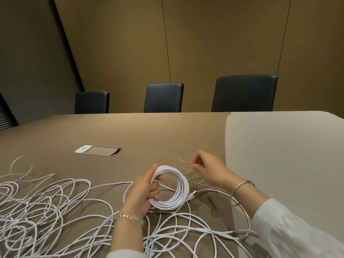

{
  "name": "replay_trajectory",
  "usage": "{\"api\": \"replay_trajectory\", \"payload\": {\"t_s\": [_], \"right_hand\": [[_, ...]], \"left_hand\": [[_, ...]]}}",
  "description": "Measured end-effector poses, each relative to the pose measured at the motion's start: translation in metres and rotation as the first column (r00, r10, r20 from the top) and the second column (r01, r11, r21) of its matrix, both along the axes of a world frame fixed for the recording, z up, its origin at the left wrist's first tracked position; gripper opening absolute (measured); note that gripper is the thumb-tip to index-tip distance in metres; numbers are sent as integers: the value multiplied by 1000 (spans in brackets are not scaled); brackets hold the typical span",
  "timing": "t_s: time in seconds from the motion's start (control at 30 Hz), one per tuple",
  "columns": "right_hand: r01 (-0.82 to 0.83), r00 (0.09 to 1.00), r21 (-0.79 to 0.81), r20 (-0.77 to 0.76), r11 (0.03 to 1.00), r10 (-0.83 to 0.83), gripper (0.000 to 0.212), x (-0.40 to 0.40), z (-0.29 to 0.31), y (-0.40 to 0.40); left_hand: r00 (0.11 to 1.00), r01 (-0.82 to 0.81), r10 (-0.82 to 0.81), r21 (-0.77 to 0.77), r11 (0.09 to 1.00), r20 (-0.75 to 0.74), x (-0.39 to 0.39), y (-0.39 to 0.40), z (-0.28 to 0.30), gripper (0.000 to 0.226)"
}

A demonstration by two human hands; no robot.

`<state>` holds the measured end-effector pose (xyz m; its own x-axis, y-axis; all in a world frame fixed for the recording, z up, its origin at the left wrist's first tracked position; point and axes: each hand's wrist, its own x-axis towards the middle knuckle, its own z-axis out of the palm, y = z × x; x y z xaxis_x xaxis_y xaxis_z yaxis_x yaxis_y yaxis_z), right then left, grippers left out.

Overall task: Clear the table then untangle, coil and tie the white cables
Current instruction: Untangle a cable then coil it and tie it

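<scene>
My left hand (144, 192) grips a neat round coil of white cable (175, 187), thumb on top and fingers through its middle; a USB plug (191, 196) sticks out at the coil's right side. My right hand (206, 168) pinches one thin twist tie (193, 158) above a small scatter of twist ties (197, 178) on the table just right of the coil. A big tangle of loose white cables (46, 207) sprawls over the near left and front of the brown table (130, 131).
A recessed socket panel (98, 150) sits in the table's middle. The table's right part is pale (279, 142). Three dark chairs (163, 97) stand along the far edge. More cable loops (204, 233) lie under my forearms.
</scene>
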<state>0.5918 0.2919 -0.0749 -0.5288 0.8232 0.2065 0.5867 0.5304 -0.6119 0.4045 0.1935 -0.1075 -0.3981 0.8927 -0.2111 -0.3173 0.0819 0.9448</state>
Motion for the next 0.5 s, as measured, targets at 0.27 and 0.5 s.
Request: {"api": "replay_trajectory", "payload": {"t_s": [0.27,0.5], "right_hand": [[-305,744,-396,-667,866,-42,16,8,25,-31],[-463,685,-419,-728,781,16,14,7,30,-37]], "left_hand": [[999,29,-29,5,1000,-39,25,9,12,43],[997,1,-4,-39,999,-77,32,14,11,44]]}}
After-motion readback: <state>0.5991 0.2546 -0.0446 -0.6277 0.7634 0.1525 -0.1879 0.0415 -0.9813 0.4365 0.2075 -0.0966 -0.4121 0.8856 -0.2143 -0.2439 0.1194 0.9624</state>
